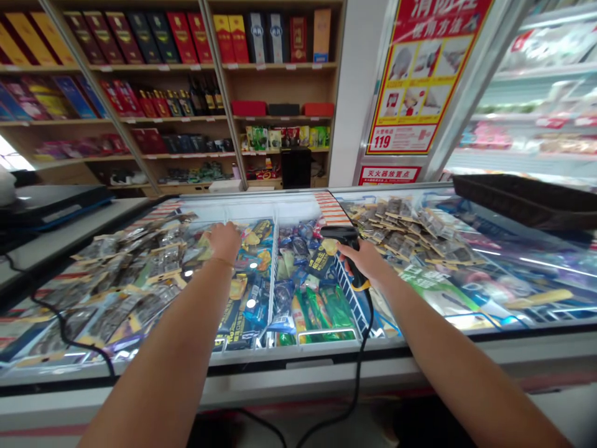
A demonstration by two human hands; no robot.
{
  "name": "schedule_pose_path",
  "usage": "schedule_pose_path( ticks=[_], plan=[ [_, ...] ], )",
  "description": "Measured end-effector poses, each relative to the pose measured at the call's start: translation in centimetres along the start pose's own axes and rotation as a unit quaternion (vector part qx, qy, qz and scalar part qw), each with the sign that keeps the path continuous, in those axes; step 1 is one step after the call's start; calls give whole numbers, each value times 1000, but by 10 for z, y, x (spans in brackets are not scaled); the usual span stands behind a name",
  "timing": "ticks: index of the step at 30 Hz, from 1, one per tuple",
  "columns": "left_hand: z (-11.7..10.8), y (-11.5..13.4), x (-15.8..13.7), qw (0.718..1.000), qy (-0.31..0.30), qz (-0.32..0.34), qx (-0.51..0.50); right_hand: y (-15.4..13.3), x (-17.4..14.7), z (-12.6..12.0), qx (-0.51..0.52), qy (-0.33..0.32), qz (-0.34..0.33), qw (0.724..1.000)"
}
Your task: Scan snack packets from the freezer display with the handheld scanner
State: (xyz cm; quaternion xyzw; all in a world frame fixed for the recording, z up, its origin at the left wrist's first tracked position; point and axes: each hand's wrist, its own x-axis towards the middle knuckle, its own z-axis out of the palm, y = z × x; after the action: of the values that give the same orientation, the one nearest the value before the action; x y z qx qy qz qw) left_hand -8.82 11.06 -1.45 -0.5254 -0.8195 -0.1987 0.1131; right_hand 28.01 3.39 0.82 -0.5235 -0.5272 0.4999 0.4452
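Observation:
My right hand (366,261) is wrapped around the handle of a black handheld barcode scanner (342,234), its head above the wire divider in the freezer. A black cable (358,373) runs down from its grip. My left hand (224,241) reaches into the chest freezer on the other side, fingers curled downward; what they hold, if anything, is hidden. A yellowish packet (204,246) lies right beside it. Blue packaged ice creams (255,302) fill the wire basket below that hand. Green wrapped ice creams (321,308) lie in the middle basket, below the scanner.
Many small dark packets (163,258) cover the left glass, and more packets (405,227) lie at the right. A black tray (527,199) rests on the freezer's right side. Another cable (63,326) crosses the left. Shelves with boxes (177,31) stand behind, beside a red poster (420,81).

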Motion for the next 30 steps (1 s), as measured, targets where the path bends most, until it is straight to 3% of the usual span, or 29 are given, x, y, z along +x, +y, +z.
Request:
schedule_pose_path(
  ticks=[3, 8, 12, 18, 23, 30],
  plan=[
    [3, 16, -4, 997, 33, -50, -46, 3, -3, -1, 0, -16, -10, 1000],
    [7, 42, -5, 978, -49, -130, -154, 10, -4, -5, 7, -26, -22, 999],
    [10, 66, -13, 928, -19, -150, -341, 10, -6, -6, 13, -23, -22, 999],
    [27, 97, -36, 867, -17, -132, -481, 9, -9, -3, -1, -21, -44, 999],
    [38, 100, -42, 816, -54, -85, -570, 7, -15, 2, -36, -31, -60, 997],
    [45, 94, -41, 810, -52, -83, -578, 0, -21, 6, -66, -47, -69, 994]
  ],
)
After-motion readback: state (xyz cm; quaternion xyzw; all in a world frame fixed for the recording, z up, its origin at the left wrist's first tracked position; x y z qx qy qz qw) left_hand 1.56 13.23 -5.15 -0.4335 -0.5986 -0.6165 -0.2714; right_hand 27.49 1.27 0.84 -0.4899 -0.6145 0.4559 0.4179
